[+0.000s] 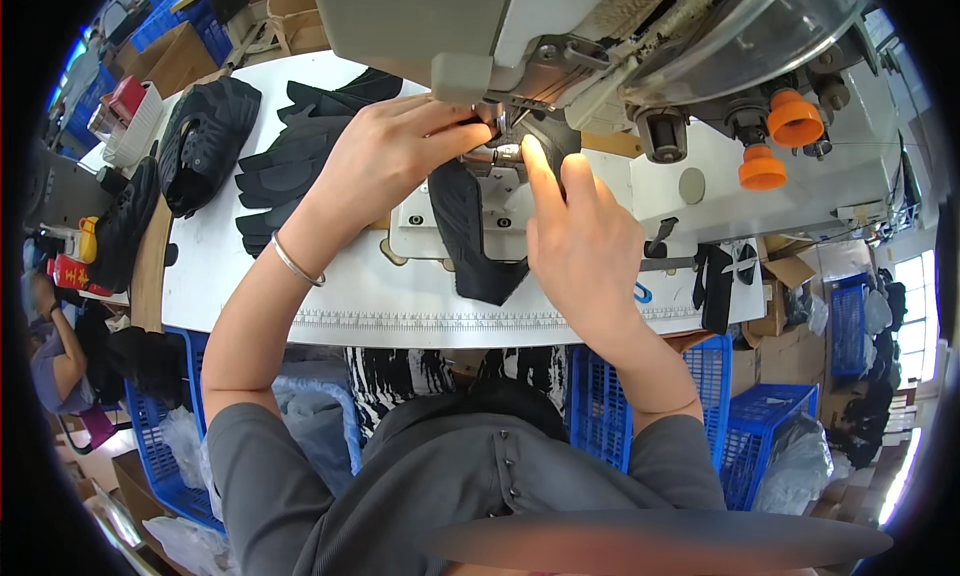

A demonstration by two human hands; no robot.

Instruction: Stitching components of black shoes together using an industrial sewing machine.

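Observation:
A black shoe upper piece (462,238) lies under the needle area of a sewing machine (420,26), its curved end hanging toward me over the machine's plate. My left hand (395,144) reaches in from the left, fingers closed together on the piece's far part beside the presser foot (507,154). From the right, my right hand (585,241) presses the piece close to the needle with its index fingertip; the other fingers are bent. The machine head and my fingers partly hide the stitching spot. A bracelet (297,260) circles my left wrist.
More black upper pieces (285,171) lie stacked on the white table (300,311), near black shoes (208,141). A printed ruler strip (430,321) follows the front edge. Orange knobs (795,118) jut from the machine at right. Blue crates (760,441) stand below the table.

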